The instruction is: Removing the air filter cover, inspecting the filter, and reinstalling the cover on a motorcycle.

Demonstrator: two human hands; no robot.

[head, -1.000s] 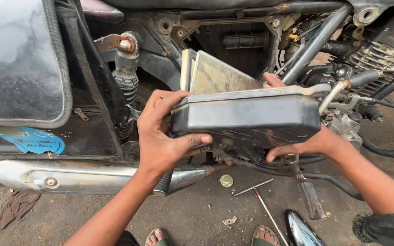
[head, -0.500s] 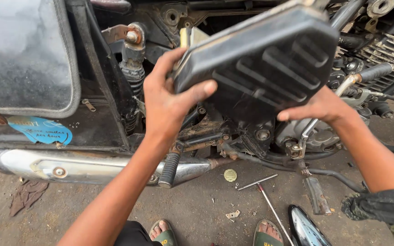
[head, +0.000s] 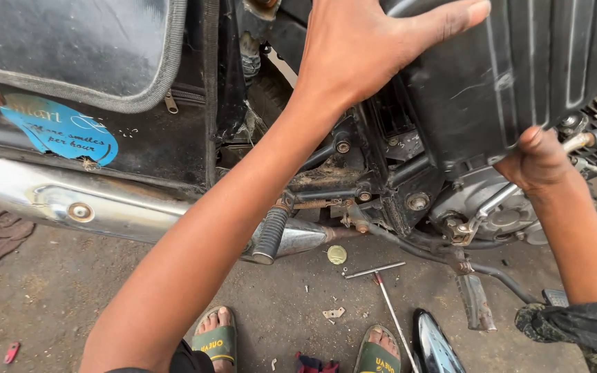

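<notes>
Motorcycle (head: 354, 173), side-on, fills the space behind both hands; engine and frame parts sit exposed between and below them.

Saddlebag (head: 70, 48), dark with grey piping, hangs well left of the left hand, a blue oval sticker (head: 60, 131) beneath it.

Black ribbed plastic housing (head: 519, 76), box-like: the item in hand, raised against the bike's side at the top right of the view. The left hand (head: 367, 55) is spread flat over its left face, thumb stretched along the upper edge. The right hand (head: 537, 162) grips its lower right corner from beneath, fingers curled out of sight. The hands stand apart, both clamped on the housing. Risk: the hold looks to be palm pressure rather than a full grasp, so the box could slip and fall on the feet below, or its edge could catch the cable just beside the right hand.

Chrome exhaust pipe (head: 105, 207), below the left forearm.

Footpeg (head: 271, 235), rubber-sleeved, under the left wrist; a knock hazard.

Sandalled feet (head: 215, 338), directly under the hands.

T-handle tool (head: 381, 290), loose on the ground between the feet and the bike; a trip or roll hazard.

Brass-coloured disc (head: 336, 254), just beside the tool; easily kicked away.
</notes>
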